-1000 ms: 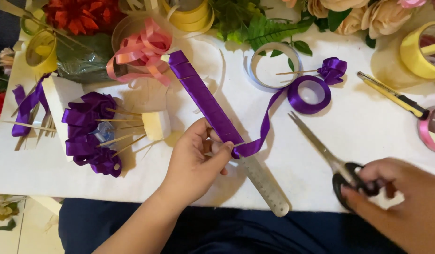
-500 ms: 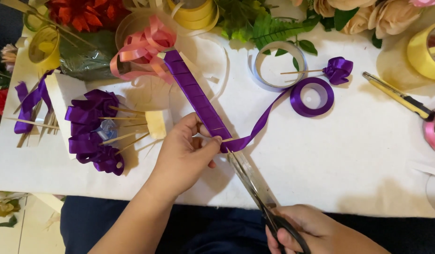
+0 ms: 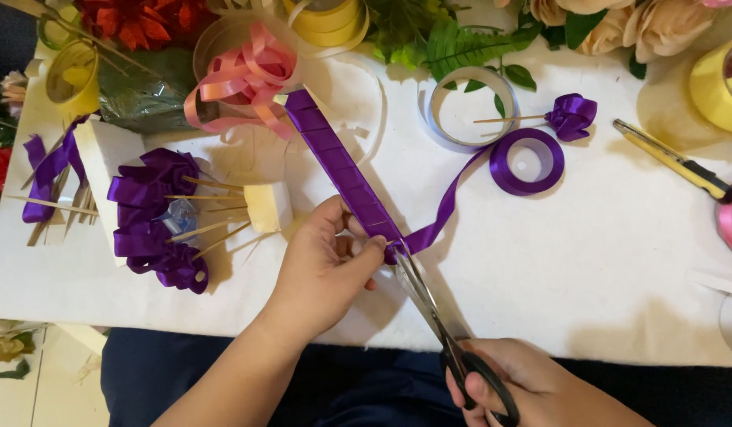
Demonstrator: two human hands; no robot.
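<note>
My left hand pinches a folded stack of purple ribbon laid along a metal ruler near the table's front edge. From the fold the ribbon runs right to its purple spool. My right hand grips black-handled scissors, whose blades meet the ribbon just beyond my left fingertips.
Purple ribbon roses on wooden sticks lie by a foam block at left. A pink ribbon bow, a white tape ring, one stick rose, a yellow utility knife, yellow tape rolls and artificial flowers line the back.
My right hand brought the scissors from the right side to the front centre, and the blades now reach the ribbon. My left hand shifted slightly along the ribbon stack.
</note>
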